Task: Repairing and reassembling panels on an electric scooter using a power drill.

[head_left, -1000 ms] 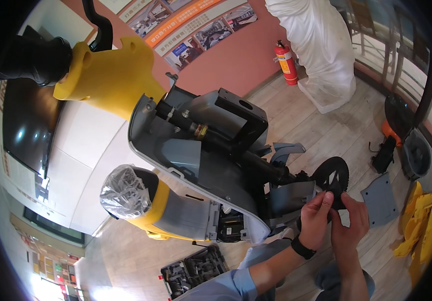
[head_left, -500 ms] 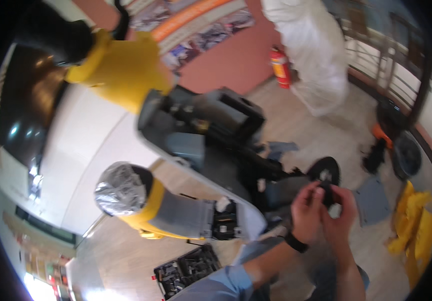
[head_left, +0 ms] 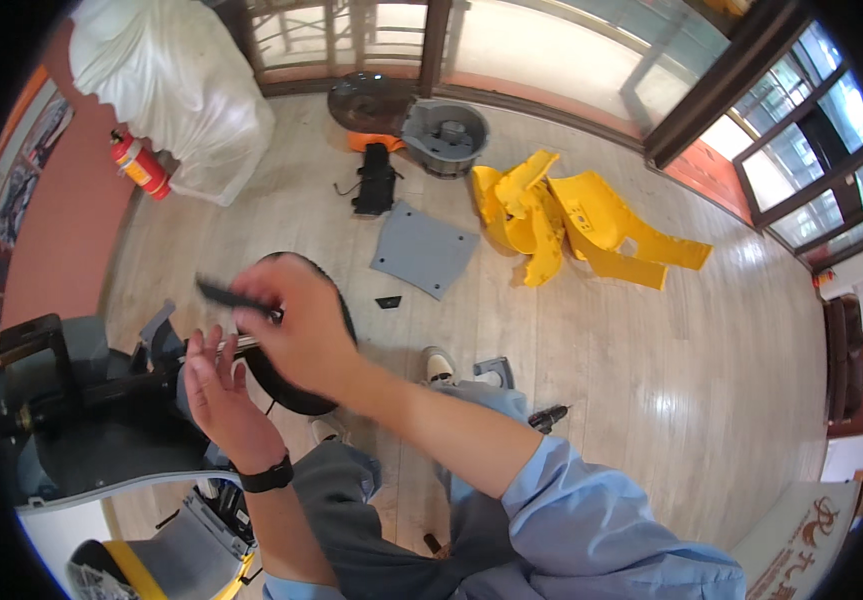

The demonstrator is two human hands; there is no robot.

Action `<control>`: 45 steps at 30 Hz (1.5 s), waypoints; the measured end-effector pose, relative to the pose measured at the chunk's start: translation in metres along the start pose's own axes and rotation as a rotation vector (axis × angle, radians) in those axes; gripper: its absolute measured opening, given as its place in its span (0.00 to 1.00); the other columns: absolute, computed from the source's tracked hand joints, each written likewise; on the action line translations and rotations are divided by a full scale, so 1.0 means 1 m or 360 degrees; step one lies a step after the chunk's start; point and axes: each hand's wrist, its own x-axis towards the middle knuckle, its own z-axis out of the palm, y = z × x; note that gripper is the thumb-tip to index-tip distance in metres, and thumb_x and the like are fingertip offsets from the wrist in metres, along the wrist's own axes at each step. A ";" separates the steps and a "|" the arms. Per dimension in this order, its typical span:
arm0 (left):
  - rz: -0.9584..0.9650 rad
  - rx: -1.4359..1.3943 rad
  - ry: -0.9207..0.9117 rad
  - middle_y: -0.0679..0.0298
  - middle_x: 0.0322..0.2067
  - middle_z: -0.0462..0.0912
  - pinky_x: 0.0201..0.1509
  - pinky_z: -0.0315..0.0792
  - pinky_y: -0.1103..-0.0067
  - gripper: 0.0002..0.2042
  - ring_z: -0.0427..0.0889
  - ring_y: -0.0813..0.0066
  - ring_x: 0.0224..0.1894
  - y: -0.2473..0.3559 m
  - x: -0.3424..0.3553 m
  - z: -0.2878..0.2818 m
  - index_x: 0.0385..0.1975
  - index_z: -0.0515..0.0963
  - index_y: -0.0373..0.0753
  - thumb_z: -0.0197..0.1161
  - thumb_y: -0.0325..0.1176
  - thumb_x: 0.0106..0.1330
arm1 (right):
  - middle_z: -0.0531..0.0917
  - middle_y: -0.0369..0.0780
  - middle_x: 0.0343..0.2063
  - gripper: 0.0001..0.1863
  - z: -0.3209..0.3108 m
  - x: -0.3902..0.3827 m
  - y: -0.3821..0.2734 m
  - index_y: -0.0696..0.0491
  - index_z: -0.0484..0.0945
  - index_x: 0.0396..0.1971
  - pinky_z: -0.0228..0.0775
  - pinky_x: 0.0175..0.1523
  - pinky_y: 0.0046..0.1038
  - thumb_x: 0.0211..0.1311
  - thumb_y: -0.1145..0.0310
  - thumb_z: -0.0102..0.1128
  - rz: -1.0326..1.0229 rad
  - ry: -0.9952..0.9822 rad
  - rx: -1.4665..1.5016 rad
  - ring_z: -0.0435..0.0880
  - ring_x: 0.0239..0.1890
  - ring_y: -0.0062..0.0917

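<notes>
My right hand [head_left: 296,315] is closed on a small, flat black part [head_left: 233,297], raised above the black wheel [head_left: 301,388] of a partly dismantled machine. Just below it, my left hand [head_left: 221,400], with a black band at the wrist, is open with fingers spread beside the machine's black body [head_left: 111,425]. Whether the left fingertips touch anything there cannot be made out. A small black trapezoid piece [head_left: 388,301] lies on the floor past the wheel, near a grey panel [head_left: 423,250].
Yellow cover pieces [head_left: 591,225], a grey tub [head_left: 444,138] and a black pouch-like item [head_left: 376,180] lie farther off. A drill [head_left: 549,418] and a grey bracket [head_left: 494,372] are by my legs. A fire extinguisher [head_left: 139,165] stands next to a white-wrapped object [head_left: 186,90].
My view has swung to the right, so the machine sits farther left. My hands, earlier close together around a dark object, are now apart, with the black part in the right.
</notes>
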 end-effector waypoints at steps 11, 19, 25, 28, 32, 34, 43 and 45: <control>-0.0277 -0.0317 -0.0224 0.70 0.15 0.61 0.29 0.55 0.81 0.18 0.57 0.81 0.19 -0.015 0.001 -0.018 0.18 0.62 0.43 0.45 0.42 0.72 | 0.83 0.41 0.32 0.17 -0.133 -0.060 0.256 0.54 0.79 0.33 0.72 0.43 0.29 0.40 0.66 0.70 0.1470 -0.0066 -0.0655 0.81 0.37 0.29; -0.0690 -0.0344 -0.0315 0.72 0.11 0.51 0.29 0.53 0.81 0.21 0.50 0.82 0.15 -0.034 -0.017 0.006 0.14 0.56 0.45 0.43 0.41 0.73 | 0.83 0.43 0.30 0.17 -0.115 -0.198 0.419 0.54 0.80 0.32 0.74 0.43 0.31 0.39 0.64 0.68 0.1536 -0.0266 -0.0966 0.82 0.36 0.36; -0.0665 -0.0272 -0.0418 0.71 0.11 0.53 0.30 0.56 0.79 0.19 0.52 0.81 0.16 -0.038 0.002 0.014 0.16 0.58 0.46 0.39 0.39 0.74 | 0.79 0.45 0.40 0.22 -0.111 -0.195 0.401 0.51 0.75 0.41 0.67 0.51 0.40 0.44 0.59 0.63 0.1312 0.0445 -0.1412 0.76 0.46 0.42; -0.0677 -0.0293 -0.0347 0.72 0.13 0.54 0.28 0.52 0.80 0.17 0.51 0.83 0.16 -0.029 0.013 0.016 0.16 0.56 0.45 0.42 0.37 0.71 | 0.73 0.43 0.50 0.28 -0.174 -0.233 0.383 0.50 0.69 0.51 0.64 0.55 0.39 0.47 0.58 0.59 0.1859 0.0678 -0.2045 0.70 0.54 0.38; -0.0550 0.0027 -0.0087 0.72 0.14 0.55 0.24 0.52 0.80 0.16 0.54 0.81 0.18 -0.047 0.006 0.014 0.16 0.60 0.44 0.46 0.36 0.68 | 0.76 0.48 0.48 0.27 -0.244 -0.328 0.380 0.58 0.73 0.46 0.64 0.57 0.38 0.46 0.58 0.59 0.2122 0.0063 -0.2066 0.74 0.53 0.38; 0.0040 0.0991 -0.0768 0.72 0.16 0.58 0.24 0.52 0.83 0.12 0.57 0.83 0.20 -0.082 0.004 0.012 0.18 0.64 0.41 0.46 0.33 0.64 | 0.83 0.49 0.30 0.18 -0.331 -0.381 0.402 0.60 0.80 0.32 0.73 0.44 0.39 0.47 0.60 0.58 0.1654 0.0044 -0.2143 0.82 0.37 0.42; -0.0306 0.0147 -0.0626 0.74 0.17 0.62 0.25 0.55 0.85 0.14 0.59 0.88 0.22 -0.065 -0.028 0.009 0.19 0.66 0.38 0.52 0.36 0.68 | 0.77 0.49 0.44 0.31 -0.293 -0.194 0.412 0.59 0.67 0.49 0.68 0.49 0.37 0.55 0.50 0.58 0.1397 0.0560 -0.0643 0.76 0.48 0.37; -0.0239 0.0182 -0.0659 0.74 0.17 0.62 0.25 0.56 0.85 0.15 0.60 0.88 0.22 -0.061 -0.032 0.012 0.19 0.66 0.37 0.52 0.36 0.68 | 0.70 0.45 0.53 0.28 -0.277 -0.109 0.374 0.57 0.65 0.55 0.61 0.58 0.32 0.58 0.58 0.55 0.0916 0.0573 -0.0567 0.69 0.56 0.33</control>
